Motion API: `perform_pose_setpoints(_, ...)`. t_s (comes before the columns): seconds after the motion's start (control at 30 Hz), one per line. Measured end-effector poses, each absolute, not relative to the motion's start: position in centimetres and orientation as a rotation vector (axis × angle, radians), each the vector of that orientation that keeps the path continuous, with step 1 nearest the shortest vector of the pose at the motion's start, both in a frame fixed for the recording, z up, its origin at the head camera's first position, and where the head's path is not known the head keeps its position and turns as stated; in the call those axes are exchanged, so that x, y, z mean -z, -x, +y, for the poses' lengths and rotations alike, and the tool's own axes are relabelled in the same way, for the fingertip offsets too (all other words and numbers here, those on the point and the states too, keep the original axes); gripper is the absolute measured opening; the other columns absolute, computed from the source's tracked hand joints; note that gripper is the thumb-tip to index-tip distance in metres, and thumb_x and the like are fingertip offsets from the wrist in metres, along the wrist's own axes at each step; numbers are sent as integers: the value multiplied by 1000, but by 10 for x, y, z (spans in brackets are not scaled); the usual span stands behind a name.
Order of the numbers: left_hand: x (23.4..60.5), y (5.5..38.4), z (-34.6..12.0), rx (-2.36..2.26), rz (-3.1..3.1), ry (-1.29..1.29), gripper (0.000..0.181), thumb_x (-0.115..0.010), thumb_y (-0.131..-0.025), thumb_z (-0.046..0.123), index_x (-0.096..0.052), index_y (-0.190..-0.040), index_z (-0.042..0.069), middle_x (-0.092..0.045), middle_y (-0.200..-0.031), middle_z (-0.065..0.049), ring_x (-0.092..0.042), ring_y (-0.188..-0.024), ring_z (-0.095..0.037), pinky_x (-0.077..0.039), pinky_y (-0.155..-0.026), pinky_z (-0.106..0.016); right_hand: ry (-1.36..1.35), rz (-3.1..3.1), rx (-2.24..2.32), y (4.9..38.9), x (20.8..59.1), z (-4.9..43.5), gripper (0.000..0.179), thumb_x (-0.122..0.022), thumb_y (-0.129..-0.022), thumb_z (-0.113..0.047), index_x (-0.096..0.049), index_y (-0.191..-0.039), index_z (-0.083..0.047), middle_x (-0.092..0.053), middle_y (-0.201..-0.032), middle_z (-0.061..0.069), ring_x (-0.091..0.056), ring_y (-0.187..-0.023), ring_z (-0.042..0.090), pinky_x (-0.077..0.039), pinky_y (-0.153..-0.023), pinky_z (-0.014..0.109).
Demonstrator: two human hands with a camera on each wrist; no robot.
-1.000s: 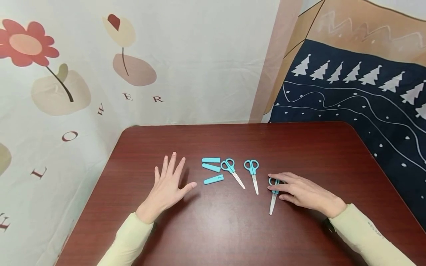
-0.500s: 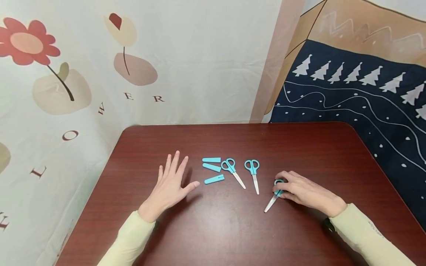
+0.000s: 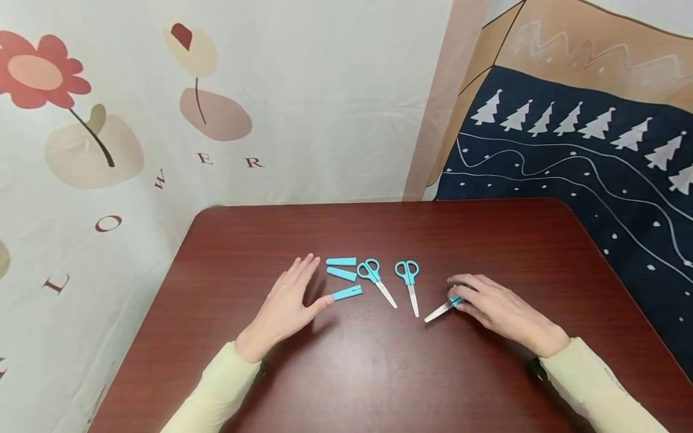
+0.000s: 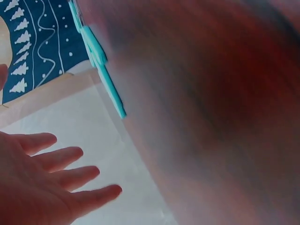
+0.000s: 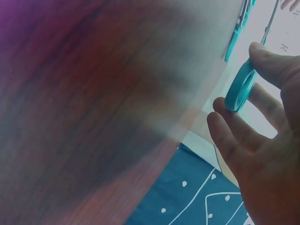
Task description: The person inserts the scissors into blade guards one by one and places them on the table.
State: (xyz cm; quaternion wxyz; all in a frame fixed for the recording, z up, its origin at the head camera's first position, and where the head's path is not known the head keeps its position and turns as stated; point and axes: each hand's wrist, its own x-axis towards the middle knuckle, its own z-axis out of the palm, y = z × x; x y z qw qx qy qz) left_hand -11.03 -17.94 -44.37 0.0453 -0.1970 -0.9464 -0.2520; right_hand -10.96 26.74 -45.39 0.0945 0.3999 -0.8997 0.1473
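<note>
In the head view, my right hand (image 3: 495, 307) grasps one pair of scissors (image 3: 440, 311) by the handles, blades pointing left over the bench (image 3: 346, 379). I'd best keep that pinch on the handles alone, blades together and aimed clear of my left hand (image 3: 287, 304). That hand is released, its thumb tip right at the near end of the nearest cap (image 3: 349, 292); I cannot tell whether it touches. A light pinch there should be enough. Two further caps (image 3: 341, 274) lie beyond, and two spare scissors (image 3: 408, 275) lie between my hands.

In the left wrist view, my fingers (image 4: 72, 177) are straight and spread, holding nothing.

In the right wrist view, my thumb (image 5: 268, 61) presses one side of the handle loop (image 5: 238, 89), with bent fingers opposite.
</note>
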Motion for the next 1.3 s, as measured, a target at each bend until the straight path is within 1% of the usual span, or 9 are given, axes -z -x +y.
perform_pose_setpoints(0.17,445,111,-169,937,-2871,621,79,-75,-93,47,-46,-155,7,-49,-156,-10,-44,-145,-33,-39,-113,-56,-1150,-2675,-462,110,454,269,30,-80,-91,-14,-69,-118,-21,-62,-134,2,-59,-116,15,-55,-92,38)
perform_pose_setpoints(0.23,446,112,-164,975,-2864,624,75,-77,-92,44,-50,-153,8,-53,-151,-7,-49,-141,-30,-42,-111,-53,-1138,-2680,-470,109,453,269,30,-80,-91,-14,-69,-119,-21,-62,-135,3,-59,-117,15,-55,-93,39)
perform_pose_setpoints(0.37,448,118,-157,1027,-2842,658,66,-81,-90,39,-58,-145,8,-62,-140,-4,-57,-131,-26,-47,-107,-49,-1111,-2688,-486,108,452,269,31,-80,-91,-13,-70,-119,-19,-62,-135,4,-59,-117,16,-56,-92,41)
perform_pose_setpoints(0.47,450,123,-153,1058,-2841,679,58,-83,-89,35,-65,-137,8,-67,-132,-4,-62,-123,-24,-50,-102,-45,-1095,-2687,-493,108,452,268,31,-81,-90,-13,-70,-119,-18,-62,-135,4,-60,-117,17,-56,-93,41)
perform_pose_setpoints(0.57,452,127,-150,1082,-2854,696,52,-84,-88,30,-68,-133,7,-69,-125,-5,-66,-112,-23,-53,-96,-43,-1083,-2686,-499,108,451,267,32,-82,-90,-13,-70,-119,-18,-63,-135,5,-60,-119,17,-55,-94,40)
perform_pose_setpoints(0.77,455,135,-146,1194,-2901,722,49,-84,-86,21,-69,-129,2,-71,-118,-7,-69,-102,-22,-57,-88,-38,-1071,-2682,-523,108,451,265,33,-83,-89,-13,-69,-118,-20,-64,-133,4,-61,-117,16,-56,-93,39)
perform_pose_setpoints(1.0,458,141,-143,1289,-2954,713,40,-84,-84,16,-74,-122,6,-73,-109,-2,-68,-95,-18,-57,-84,-32,-1069,-2698,-547,108,450,263,33,-82,-90,-13,-68,-119,-18,-64,-132,4,-61,-115,17,-57,-92,41)
perform_pose_setpoints(1.3,462,144,-137,1134,-2974,728,35,-88,-81,14,-77,-114,8,-71,-106,0,-67,-91,-16,-55,-83,-29,-1054,-2721,-567,106,452,262,33,-81,-91,-14,-68,-121,-17,-63,-132,4,-61,-114,17,-57,-91,41)
